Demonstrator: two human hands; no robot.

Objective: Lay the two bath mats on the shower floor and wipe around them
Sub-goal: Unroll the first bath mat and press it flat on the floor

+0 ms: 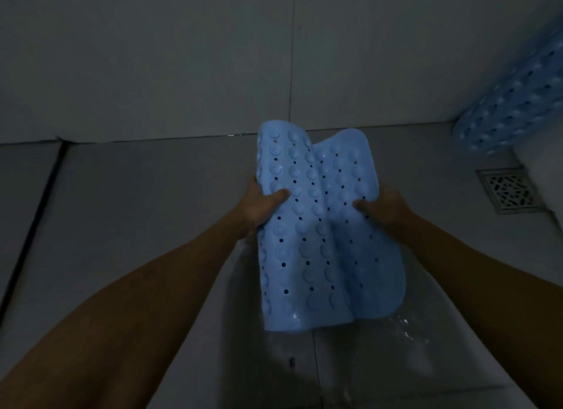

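Shower floor (137,225): grey tile, dim light, with a wet glistening patch just below the held mat's near edge. It meets the tiled wall (152,58) at a seam just beyond the mat's far end.

Blue bath mat (320,241): held off the floor, suction cups facing up toward the camera, so it appears underside-up (it will likely need turning over before it is set down). Its long axis runs away from the person toward the wall seam; the far end curls and buckles, the near end hangs lowest. Both grips sit on the long side edges in the far half of the mat, so most of its length trails back toward the person.

Second bath mat (511,103): rolled, far to the right of the held mat, leaning at the wall; not yet laid.

Floor drain (508,190): square grate, right of the held mat, below the roll.

Left hand (262,206): clenched on the mat's left edge, thumb on top.

Right hand (385,209): grasping the right edge likewise. Neither hand is clearly nearer the floor.
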